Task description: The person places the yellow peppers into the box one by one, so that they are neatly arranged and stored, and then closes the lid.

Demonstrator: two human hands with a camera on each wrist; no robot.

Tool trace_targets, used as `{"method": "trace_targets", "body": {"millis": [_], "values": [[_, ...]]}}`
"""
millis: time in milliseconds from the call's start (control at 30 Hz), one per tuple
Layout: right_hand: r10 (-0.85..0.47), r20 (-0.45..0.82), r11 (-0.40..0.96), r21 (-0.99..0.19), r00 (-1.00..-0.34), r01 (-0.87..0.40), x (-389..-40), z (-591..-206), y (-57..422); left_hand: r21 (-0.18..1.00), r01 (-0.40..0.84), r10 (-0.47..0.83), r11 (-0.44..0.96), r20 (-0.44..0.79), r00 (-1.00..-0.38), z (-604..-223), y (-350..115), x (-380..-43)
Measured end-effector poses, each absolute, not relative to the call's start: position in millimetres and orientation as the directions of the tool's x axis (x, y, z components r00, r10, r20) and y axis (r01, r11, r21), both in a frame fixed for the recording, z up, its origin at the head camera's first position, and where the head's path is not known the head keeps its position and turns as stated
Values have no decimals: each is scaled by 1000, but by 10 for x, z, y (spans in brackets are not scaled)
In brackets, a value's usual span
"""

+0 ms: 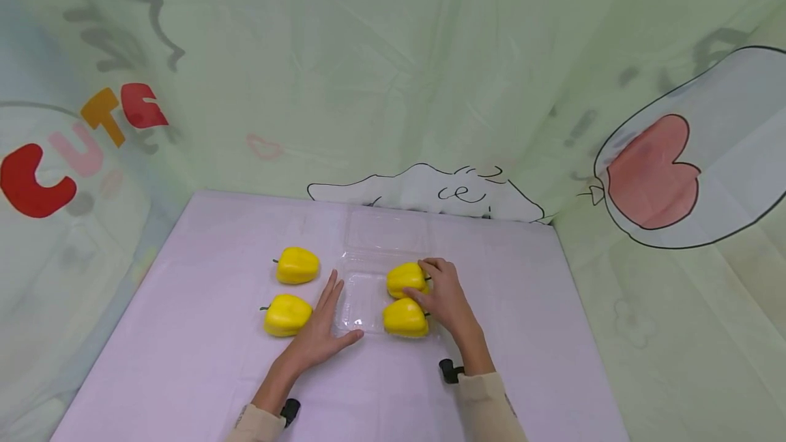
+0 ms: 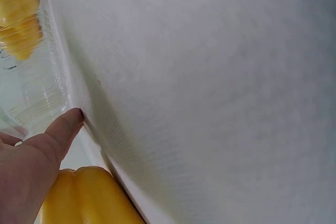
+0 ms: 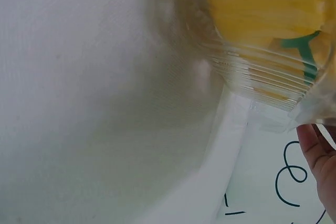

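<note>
**Right hand (image 1: 447, 295) had the rear pepper (image 1: 405, 280)!**

And there it was: fingers curled about the stem end, thumb on the near side, the pepper inside the clear tray (image 1: 362, 302) on the desk (image 1: 522, 292), right beside the front pepper (image 1: 405, 318). Over on the left hand (image 1: 319, 340), fingers stood straight and wide by the tray's left wall; contact, nobody could tell. Thin plastic looked ready to slide, so light steadying there seemed wise, with the pepper seated level before any release. Left of the tray sat a far loose pepper (image 1: 297, 265) and a near loose pepper (image 1: 287, 314).
</note>
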State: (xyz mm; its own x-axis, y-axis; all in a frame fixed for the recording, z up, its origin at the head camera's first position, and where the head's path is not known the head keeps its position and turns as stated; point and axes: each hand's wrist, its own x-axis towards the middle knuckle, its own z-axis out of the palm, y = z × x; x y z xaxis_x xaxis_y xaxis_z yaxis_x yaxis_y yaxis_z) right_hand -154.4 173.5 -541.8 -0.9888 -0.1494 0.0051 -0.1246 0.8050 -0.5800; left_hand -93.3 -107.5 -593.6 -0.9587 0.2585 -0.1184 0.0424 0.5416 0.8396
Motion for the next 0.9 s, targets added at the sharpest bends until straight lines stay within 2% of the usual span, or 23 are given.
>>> {"method": "trace_targets", "body": {"millis": [200,433,900], "values": [[-135,50,777,-615,-990,-137,-1492,-5389,1800,838,41,256,545,-120,-959,-5949,-1074,-929],[-108,6,750,-655,-994,-86,-1399,-5400,1862,835,30,251,550,-131,-959,-5962,-1076,-929],[-101,63,639,-761,-993,-113,-963,-5633,1948,830,38,253,556,-125,-959,-5968,-1071,-933]]}}
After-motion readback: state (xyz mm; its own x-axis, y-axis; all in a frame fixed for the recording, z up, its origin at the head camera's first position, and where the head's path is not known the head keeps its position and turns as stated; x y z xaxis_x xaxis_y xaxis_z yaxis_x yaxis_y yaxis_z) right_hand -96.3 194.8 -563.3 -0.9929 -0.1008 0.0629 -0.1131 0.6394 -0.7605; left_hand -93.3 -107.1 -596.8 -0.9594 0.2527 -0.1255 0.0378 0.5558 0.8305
